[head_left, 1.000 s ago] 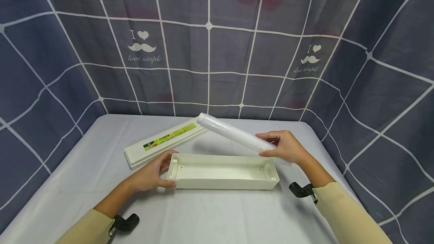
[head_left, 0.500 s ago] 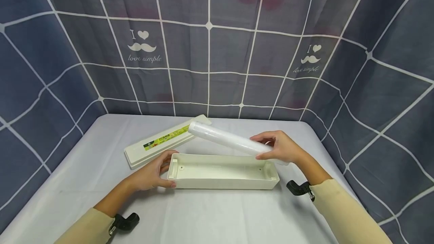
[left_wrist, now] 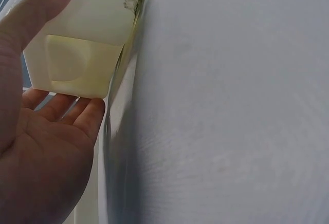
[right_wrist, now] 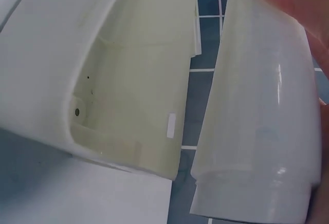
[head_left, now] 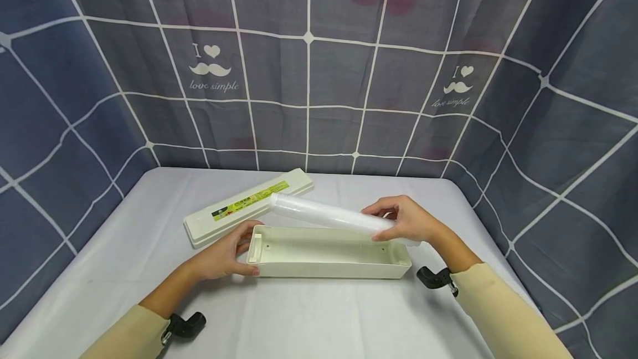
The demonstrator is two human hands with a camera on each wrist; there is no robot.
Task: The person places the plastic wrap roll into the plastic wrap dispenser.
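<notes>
Roll [head_left: 324, 215] held at box [head_left: 329, 270]

Right hand [head_left: 406, 220]: thumb and fingers curled around the roll's right end, parted to its width. Roll slants along the box's rear rim; contact undetermined. Left hand [head_left: 224, 255]: thumb in front, fingers behind, gripping the box's left end. Lid [head_left: 239, 218] lies behind. White cloth [head_left: 319, 320] spreads beneath; checked curtain [head_left: 334, 79] surrounds rear and sides.
</notes>
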